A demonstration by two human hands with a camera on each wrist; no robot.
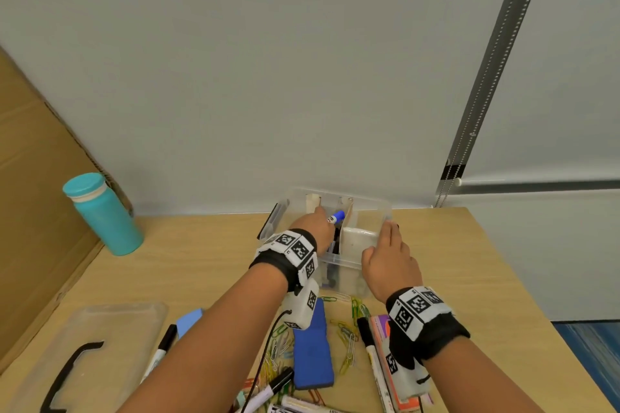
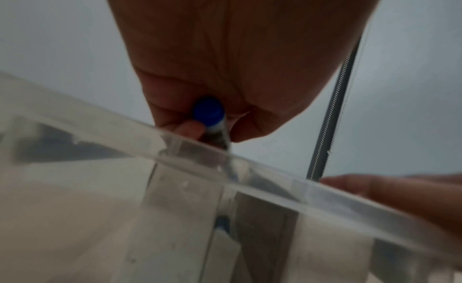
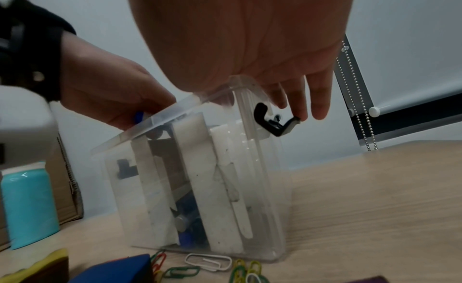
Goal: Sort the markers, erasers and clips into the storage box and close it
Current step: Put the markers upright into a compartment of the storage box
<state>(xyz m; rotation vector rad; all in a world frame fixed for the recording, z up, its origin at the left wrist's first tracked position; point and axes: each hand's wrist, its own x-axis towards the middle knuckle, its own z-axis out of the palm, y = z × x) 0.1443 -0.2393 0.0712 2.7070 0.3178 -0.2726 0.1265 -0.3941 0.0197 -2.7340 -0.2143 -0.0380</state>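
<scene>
Blue-capped marker [image 1: 336, 217] pinched in my left hand [image 1: 313, 228], over middle compartment of storage box [image 1: 342, 259]; my right hand [image 1: 389, 261], fingers straight, steadies box's right rim.

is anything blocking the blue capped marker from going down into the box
Nothing visible does. The left hand holds the blue-capped marker over the open storage box; the lid lies aside, and the right hand rests on the right rim.
</scene>
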